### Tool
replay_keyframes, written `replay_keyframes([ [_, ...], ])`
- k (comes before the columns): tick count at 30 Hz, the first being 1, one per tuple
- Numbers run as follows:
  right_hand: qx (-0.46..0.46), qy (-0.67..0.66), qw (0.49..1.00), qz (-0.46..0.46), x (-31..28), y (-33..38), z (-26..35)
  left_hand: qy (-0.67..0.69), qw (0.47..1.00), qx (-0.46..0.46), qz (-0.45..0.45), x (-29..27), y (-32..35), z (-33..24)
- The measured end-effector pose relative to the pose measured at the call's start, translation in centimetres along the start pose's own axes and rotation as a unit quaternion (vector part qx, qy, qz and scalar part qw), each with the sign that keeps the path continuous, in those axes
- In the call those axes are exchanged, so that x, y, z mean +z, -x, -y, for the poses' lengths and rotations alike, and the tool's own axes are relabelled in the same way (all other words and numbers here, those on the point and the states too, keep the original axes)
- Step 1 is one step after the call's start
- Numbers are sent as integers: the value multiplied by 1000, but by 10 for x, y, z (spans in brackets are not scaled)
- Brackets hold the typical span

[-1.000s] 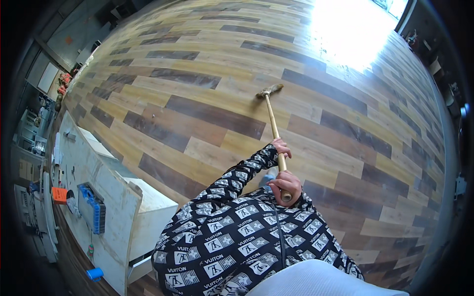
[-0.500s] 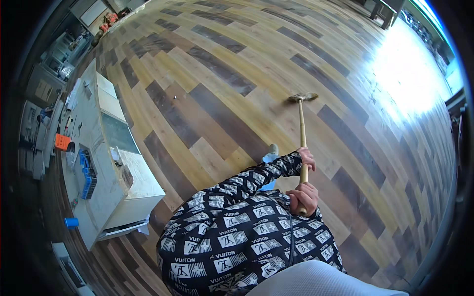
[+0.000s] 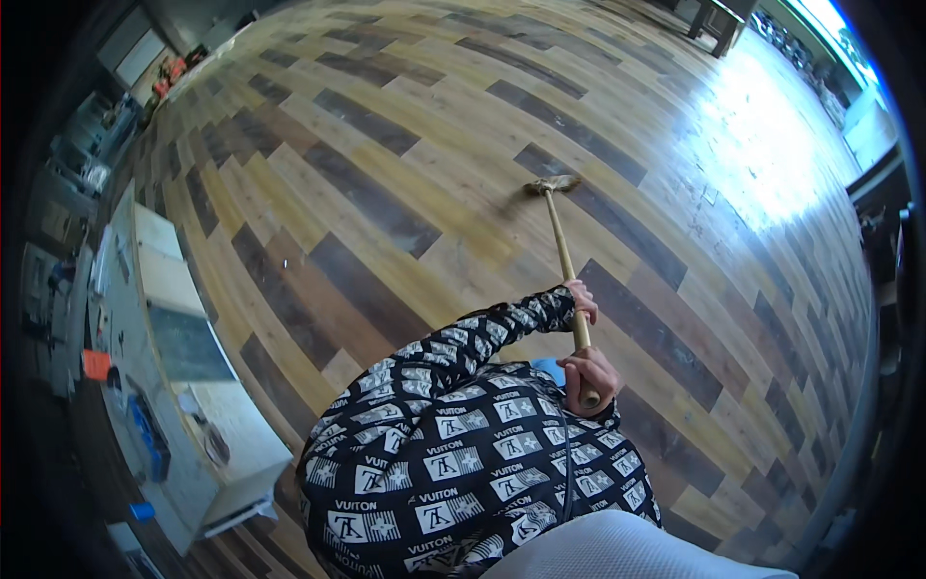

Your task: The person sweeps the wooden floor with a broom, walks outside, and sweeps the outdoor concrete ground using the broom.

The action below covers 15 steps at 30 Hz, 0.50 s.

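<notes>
Bright window glare on the wooden floor (image 3: 772,145) upper right, dim bent fisheye edges.

The floor (image 3: 405,193) is laid in wooden planks of mixed tone, pale yellow beside mid brown and near-black, running in staggered rows. A bright patch of glare washes out the boards toward the far right. The broom's head (image 3: 551,184) rests on the planks near the middle of the room. A long white cabinet (image 3: 183,386) stands on the floor along the left, its top cluttered with what may be tools.
</notes>
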State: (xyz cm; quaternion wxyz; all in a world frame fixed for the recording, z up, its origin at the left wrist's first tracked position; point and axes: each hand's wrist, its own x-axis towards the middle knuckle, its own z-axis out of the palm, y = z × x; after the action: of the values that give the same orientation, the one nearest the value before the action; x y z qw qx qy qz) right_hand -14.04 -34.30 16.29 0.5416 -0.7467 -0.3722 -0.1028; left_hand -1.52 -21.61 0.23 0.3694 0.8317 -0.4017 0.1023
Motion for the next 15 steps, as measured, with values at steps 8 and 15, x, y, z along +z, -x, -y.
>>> replay_keyframes([
  [8, -69, -1, 997, 39, 27, -13, -16, -28, 998, 46, -24, -14, 18, 35],
  [15, -82, -37, 994, 58, 22, -160, -89, -76, 991, 32, -104, -94, -45, 155],
])
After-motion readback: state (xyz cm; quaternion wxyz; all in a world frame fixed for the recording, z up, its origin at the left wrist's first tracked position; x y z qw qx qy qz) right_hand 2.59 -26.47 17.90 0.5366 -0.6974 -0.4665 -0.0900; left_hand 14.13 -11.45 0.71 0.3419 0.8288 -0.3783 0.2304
